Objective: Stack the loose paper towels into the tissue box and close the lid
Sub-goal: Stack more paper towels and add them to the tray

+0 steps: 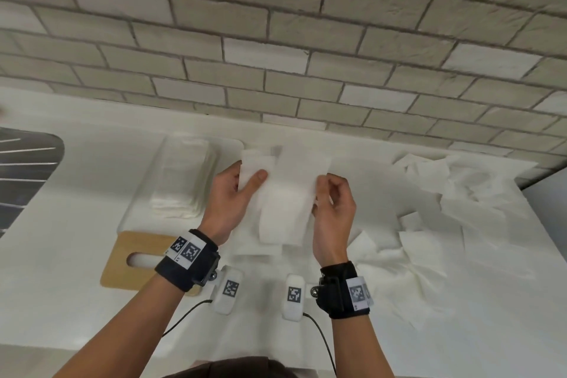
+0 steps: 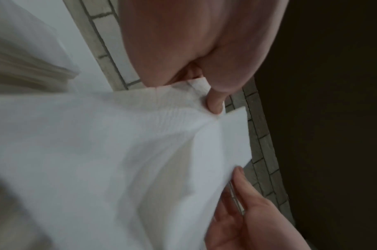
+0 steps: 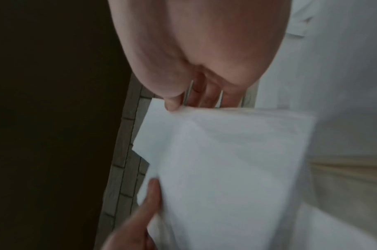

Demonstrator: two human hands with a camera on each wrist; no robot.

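Both hands hold white paper towels (image 1: 285, 196) up above the white counter. My left hand (image 1: 236, 190) pinches the left edge, thumb on the front face; the same towels (image 2: 119, 152) fill the left wrist view. My right hand (image 1: 333, 196) pinches the right edge with curled fingers, and its thumb sits on the towels (image 3: 226, 160) in the right wrist view. The clear tissue box (image 1: 181, 181) stands open to the left with a stack of towels inside. Its wooden lid (image 1: 129, 258), with an oval slot, lies flat on the counter in front of the box.
Several loose paper towels (image 1: 435, 209) lie scattered on the right side of the counter. A brick wall (image 1: 276, 40) rises behind. A dark sink (image 1: 21, 169) is at the far left. The counter's right edge (image 1: 534, 209) drops off beyond the loose towels.
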